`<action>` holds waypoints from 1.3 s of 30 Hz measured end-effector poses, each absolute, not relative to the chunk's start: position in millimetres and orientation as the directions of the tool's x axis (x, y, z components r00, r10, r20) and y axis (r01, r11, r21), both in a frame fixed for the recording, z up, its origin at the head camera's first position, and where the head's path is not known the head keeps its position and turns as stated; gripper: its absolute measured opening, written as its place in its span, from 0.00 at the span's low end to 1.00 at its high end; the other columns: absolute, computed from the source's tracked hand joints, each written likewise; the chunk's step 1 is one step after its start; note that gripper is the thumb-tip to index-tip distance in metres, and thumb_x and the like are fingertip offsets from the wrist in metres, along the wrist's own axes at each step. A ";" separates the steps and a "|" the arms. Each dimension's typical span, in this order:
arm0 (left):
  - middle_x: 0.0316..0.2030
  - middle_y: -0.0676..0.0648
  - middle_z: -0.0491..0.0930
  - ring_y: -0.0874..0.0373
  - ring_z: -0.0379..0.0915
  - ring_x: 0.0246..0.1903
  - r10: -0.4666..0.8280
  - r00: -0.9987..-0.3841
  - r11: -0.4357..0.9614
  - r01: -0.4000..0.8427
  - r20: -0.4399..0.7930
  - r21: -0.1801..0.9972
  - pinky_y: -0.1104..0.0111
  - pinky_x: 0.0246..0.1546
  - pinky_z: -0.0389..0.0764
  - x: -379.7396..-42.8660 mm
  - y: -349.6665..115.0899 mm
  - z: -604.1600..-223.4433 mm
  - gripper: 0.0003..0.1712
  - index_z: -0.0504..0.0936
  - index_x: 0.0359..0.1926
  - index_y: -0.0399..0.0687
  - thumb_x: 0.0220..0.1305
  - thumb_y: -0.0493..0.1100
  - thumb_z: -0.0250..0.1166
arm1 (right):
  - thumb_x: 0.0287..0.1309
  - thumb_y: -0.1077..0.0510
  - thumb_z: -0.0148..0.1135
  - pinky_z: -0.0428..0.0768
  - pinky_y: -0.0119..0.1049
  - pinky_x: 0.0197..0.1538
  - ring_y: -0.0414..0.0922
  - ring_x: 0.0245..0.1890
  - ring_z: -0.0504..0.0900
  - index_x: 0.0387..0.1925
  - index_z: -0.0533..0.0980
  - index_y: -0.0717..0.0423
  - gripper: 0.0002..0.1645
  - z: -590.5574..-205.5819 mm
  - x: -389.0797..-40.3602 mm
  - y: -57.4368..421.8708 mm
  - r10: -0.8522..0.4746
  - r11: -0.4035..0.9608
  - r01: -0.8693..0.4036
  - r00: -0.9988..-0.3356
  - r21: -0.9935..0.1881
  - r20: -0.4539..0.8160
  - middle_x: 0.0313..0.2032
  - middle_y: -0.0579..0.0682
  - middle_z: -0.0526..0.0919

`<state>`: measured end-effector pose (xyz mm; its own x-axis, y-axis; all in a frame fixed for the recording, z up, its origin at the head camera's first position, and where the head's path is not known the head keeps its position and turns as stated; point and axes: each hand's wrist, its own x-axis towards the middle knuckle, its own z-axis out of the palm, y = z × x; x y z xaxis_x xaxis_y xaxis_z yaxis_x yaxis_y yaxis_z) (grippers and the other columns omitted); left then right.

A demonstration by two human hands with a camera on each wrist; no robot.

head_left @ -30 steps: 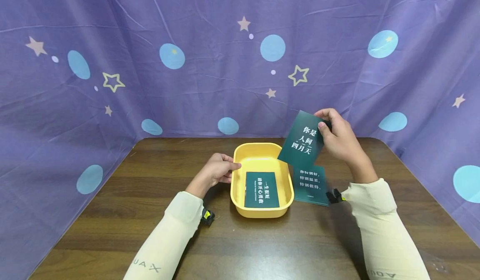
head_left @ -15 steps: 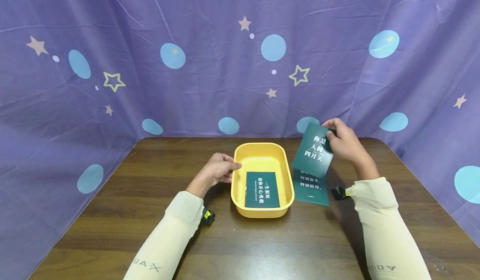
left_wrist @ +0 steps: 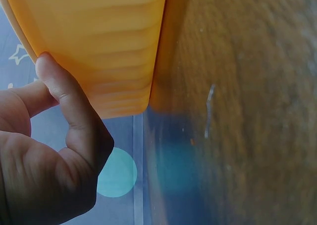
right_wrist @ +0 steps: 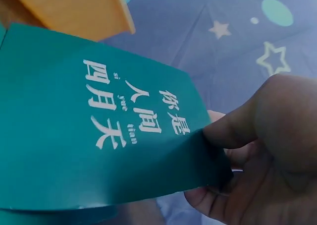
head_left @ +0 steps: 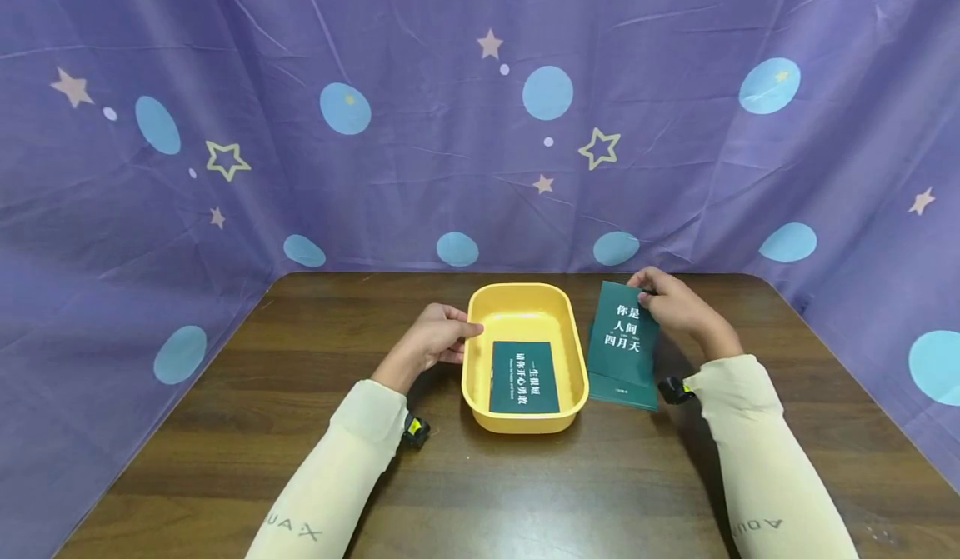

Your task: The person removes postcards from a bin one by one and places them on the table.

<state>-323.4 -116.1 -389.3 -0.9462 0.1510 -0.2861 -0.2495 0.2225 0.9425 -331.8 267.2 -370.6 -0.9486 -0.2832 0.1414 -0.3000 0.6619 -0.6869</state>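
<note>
My right hand (head_left: 678, 307) pinches the far right corner of a dark green card (head_left: 621, 338) with white Chinese characters, thumb on top. The card tilts up toward that hand and overlaps another green card (head_left: 621, 394) lying on the table right of the tray. In the right wrist view the held card (right_wrist: 64, 116) bends slightly near the thumb. My left hand (head_left: 435, 338) grips the left rim of a yellow tray (head_left: 517, 292), thumb over the edge; the left wrist view shows the ribbed tray wall (left_wrist: 119, 51). Inside the tray's near half lies a green card (head_left: 523, 377), its text turned sideways.
The brown wooden table (head_left: 480, 492) ends at a purple curtain (head_left: 390, 192) with stars and blue dots. Dark wrist straps with cameras (head_left: 416, 431) sit under both sleeves.
My right hand has brought the held card right and then down, from beside the tray's far corner to over the card lying on the table. The left hand and tray stay put.
</note>
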 end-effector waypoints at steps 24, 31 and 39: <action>0.30 0.37 0.82 0.59 0.76 0.16 0.149 -0.947 0.214 -0.251 -0.286 0.944 0.70 0.17 0.82 -322.6 -115.6 -388.8 0.14 0.73 0.43 0.35 0.61 0.35 0.68 | 0.49 0.59 0.76 0.65 0.61 0.62 0.62 0.59 0.67 0.60 0.69 0.67 0.39 -395.8 -340.5 261.4 -0.378 0.732 -0.229 -0.920 -0.642 -0.102 0.57 0.66 0.73; 0.28 0.37 0.82 0.60 0.75 0.15 0.151 -0.945 0.217 -0.253 -0.289 0.943 0.71 0.16 0.82 -322.9 -115.5 -388.6 0.14 0.73 0.43 0.34 0.61 0.35 0.68 | 0.46 0.60 0.77 0.70 0.56 0.57 0.57 0.51 0.71 0.56 0.72 0.67 0.36 -396.9 -339.9 259.9 -0.399 0.744 -0.250 -0.910 -0.619 -0.113 0.49 0.63 0.75; 0.29 0.37 0.82 0.60 0.75 0.15 0.148 -0.946 0.219 -0.254 -0.289 0.942 0.71 0.16 0.82 -323.5 -115.8 -388.9 0.15 0.74 0.43 0.35 0.60 0.36 0.68 | 0.43 0.60 0.78 0.72 0.47 0.52 0.52 0.44 0.71 0.53 0.74 0.68 0.35 -398.8 -340.4 254.9 -0.438 0.760 -0.306 -0.893 -0.573 -0.104 0.39 0.56 0.73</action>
<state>-323.5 -115.8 -388.9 -0.9457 0.1482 -0.2893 -0.2538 0.2194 0.9420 -340.4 254.9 -398.8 -0.8930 -0.4380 -0.1036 -0.3064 0.7602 -0.5729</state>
